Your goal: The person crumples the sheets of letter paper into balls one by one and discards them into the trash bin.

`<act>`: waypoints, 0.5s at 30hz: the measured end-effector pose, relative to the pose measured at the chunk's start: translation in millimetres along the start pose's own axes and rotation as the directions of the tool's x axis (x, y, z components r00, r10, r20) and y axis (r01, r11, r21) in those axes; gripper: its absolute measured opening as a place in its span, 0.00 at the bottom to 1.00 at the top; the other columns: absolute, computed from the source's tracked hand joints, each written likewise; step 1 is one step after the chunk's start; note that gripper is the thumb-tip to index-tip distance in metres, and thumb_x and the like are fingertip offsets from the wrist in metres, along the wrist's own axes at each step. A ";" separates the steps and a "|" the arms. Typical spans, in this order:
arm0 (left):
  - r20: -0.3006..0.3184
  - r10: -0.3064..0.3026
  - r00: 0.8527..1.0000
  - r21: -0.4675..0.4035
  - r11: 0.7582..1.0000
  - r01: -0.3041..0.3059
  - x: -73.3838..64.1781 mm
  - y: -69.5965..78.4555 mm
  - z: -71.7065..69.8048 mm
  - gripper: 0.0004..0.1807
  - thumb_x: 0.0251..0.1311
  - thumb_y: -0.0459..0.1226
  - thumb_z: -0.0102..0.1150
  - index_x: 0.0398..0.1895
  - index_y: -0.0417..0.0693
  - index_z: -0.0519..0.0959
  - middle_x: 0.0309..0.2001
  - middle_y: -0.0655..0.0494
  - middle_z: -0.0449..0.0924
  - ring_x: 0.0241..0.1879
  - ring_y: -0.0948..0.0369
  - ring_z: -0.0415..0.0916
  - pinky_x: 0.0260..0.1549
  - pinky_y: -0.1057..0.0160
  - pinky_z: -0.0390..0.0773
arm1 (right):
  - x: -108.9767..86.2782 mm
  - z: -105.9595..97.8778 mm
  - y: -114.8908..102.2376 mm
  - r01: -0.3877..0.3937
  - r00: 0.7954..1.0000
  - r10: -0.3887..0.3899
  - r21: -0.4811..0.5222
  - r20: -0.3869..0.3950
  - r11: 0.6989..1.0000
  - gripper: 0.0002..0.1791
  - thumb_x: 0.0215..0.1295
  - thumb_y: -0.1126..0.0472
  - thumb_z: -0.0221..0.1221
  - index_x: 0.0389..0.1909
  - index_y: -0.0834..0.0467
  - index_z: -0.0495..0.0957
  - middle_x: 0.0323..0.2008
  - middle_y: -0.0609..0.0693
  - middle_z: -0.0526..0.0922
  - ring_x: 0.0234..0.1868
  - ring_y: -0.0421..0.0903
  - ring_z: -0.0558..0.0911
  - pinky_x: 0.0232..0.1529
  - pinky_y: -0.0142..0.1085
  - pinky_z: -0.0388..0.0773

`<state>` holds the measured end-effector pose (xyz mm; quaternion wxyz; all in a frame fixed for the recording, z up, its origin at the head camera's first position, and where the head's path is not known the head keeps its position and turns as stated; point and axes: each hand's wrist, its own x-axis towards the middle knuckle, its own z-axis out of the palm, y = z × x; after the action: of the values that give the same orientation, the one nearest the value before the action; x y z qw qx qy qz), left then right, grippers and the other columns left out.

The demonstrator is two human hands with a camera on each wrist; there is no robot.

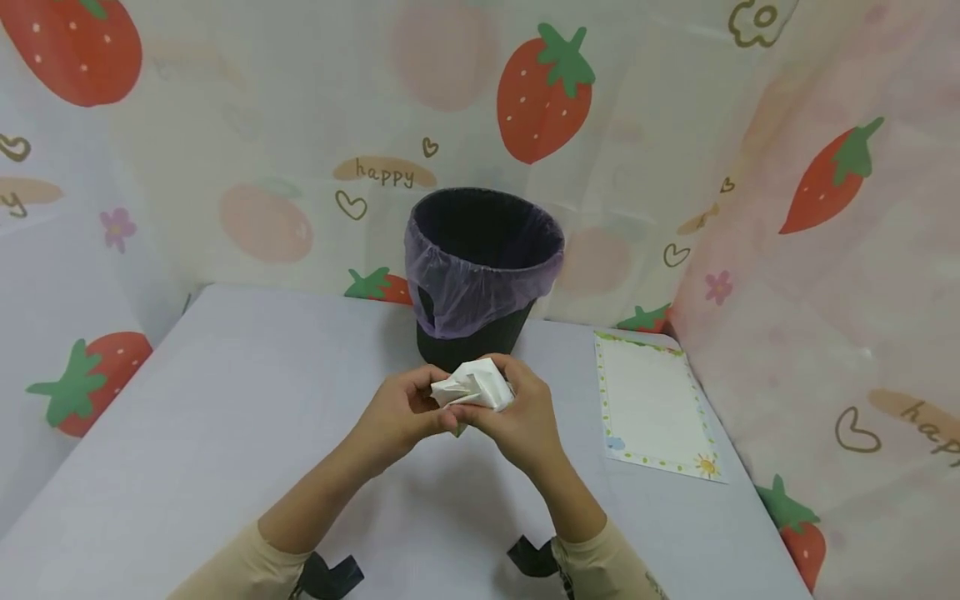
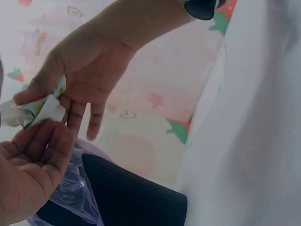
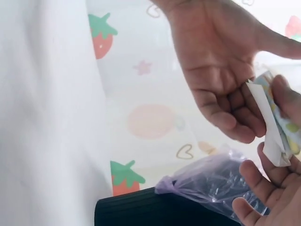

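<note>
The left hand [image 1: 393,418] and right hand [image 1: 531,414] were curled nearly closed around a crumpled paper [image 1: 474,385], held between them just below the frame's centre. The step in hand seemed to be squeezing it into a wad; the next move probably called for pressing in its loose edges. Above it stood a bin [image 1: 487,340]; at right lay a sheet [image 1: 652,408].

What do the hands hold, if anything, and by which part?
Crumpled paper: the right hand pinches its right side; the left hand holds its left side.
</note>
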<state>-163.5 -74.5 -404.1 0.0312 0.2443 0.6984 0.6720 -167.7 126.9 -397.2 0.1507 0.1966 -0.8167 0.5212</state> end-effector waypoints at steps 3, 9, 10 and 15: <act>0.059 0.015 0.998 0.015 1.000 -0.016 1.1 0.8 -1.1 0.35 0.43 0.57 0.79 0.50 0.47 0.80 0.45 0.51 0.82 0.41 0.54 0.81 0.40 0.63 0.84 | -0.1 -2.0 -1.4 -0.062 0.998 0.063 0.051 -0.019 0.997 0.31 0.43 0.54 0.83 0.48 0.57 0.81 0.39 0.50 0.85 0.35 0.48 0.80 0.29 0.37 0.80; 0.100 0.125 0.987 0.213 0.966 -0.144 2.8 0.0 -5.1 0.32 0.41 0.43 0.85 0.52 0.55 0.80 0.49 0.61 0.80 0.46 0.56 0.79 0.49 0.61 0.82 | 3.9 -6.6 0.0 -0.187 0.982 0.179 0.292 0.055 0.938 0.36 0.41 0.44 0.82 0.47 0.62 0.83 0.38 0.52 0.85 0.36 0.46 0.81 0.32 0.34 0.82; 0.092 0.153 0.984 0.255 0.952 -0.172 3.1 -0.9 -5.5 0.33 0.40 0.43 0.85 0.53 0.56 0.80 0.50 0.62 0.80 0.47 0.58 0.79 0.49 0.61 0.82 | 4.8 -7.0 1.0 -0.202 0.979 0.188 0.332 0.076 0.921 0.39 0.40 0.41 0.82 0.48 0.64 0.83 0.38 0.52 0.85 0.36 0.45 0.81 0.33 0.33 0.82; 0.016 0.311 0.950 0.367 0.882 -0.295 5.1 -6.0 -3.1 0.45 0.37 0.43 0.85 0.65 0.55 0.77 0.60 0.63 0.78 0.53 0.61 0.76 0.48 0.62 0.81 | 5.2 -5.5 2.8 -0.232 0.971 0.183 0.422 0.153 0.877 0.48 0.40 0.33 0.78 0.50 0.69 0.83 0.36 0.52 0.85 0.35 0.43 0.80 0.32 0.31 0.81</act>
<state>-171.0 -75.3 -408.1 -0.1354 0.3372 0.7647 0.5322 -173.4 132.1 -394.9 0.0014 0.1646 -0.7023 0.6926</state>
